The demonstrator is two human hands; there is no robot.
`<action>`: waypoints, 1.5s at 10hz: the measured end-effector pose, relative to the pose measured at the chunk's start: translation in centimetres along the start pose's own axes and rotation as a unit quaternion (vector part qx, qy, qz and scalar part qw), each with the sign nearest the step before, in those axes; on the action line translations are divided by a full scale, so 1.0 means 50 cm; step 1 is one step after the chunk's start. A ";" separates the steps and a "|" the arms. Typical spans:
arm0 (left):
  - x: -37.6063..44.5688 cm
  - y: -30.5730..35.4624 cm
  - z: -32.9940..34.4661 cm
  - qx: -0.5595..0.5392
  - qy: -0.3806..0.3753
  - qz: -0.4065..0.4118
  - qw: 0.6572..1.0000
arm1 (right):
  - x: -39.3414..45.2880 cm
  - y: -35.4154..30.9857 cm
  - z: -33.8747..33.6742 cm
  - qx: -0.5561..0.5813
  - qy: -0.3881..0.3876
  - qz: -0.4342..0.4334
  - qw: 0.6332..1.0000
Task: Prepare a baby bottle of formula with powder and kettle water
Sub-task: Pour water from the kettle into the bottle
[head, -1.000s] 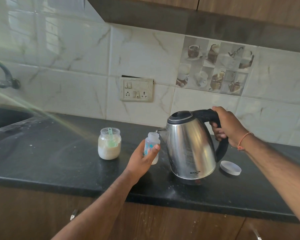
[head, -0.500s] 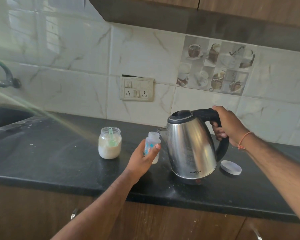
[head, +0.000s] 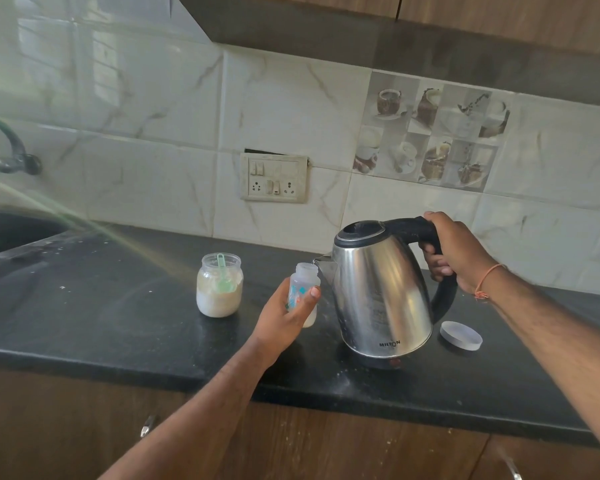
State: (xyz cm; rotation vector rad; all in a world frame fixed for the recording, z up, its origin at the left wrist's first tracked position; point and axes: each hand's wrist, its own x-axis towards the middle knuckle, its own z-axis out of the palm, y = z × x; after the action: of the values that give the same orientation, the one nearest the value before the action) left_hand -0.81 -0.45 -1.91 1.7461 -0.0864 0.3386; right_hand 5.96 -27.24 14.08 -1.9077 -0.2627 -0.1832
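My left hand grips a small clear baby bottle with white powder at its bottom and no cap on. My right hand holds the black handle of a steel kettle, lifted just off the black counter. The kettle's spout sits right beside the bottle's open mouth. An open jar of white formula powder with a green scoop inside stands to the left of the bottle.
A white round lid lies on the counter right of the kettle. A sink and tap are at far left. A switch socket plate is on the tiled wall. Wooden cabinet doors sit below the counter edge.
The kettle has tipped slightly toward the bottle, bringing its spout closer to the bottle's mouth. Both hands keep their holds.
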 end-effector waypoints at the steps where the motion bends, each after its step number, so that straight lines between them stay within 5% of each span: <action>1: -0.001 0.000 0.001 -0.001 0.001 0.000 1.000 | 0.000 -0.001 0.000 -0.004 0.001 -0.001 1.000; 15: -0.006 0.004 -0.001 -0.004 0.007 -0.008 1.000 | -0.007 -0.009 0.005 -0.009 0.008 0.005 1.000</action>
State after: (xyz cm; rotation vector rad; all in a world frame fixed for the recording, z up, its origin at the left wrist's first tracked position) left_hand -1.16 -0.48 -1.81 1.7348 -0.0634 0.3371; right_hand 5.50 -26.88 14.33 -1.9249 -0.2420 -0.1955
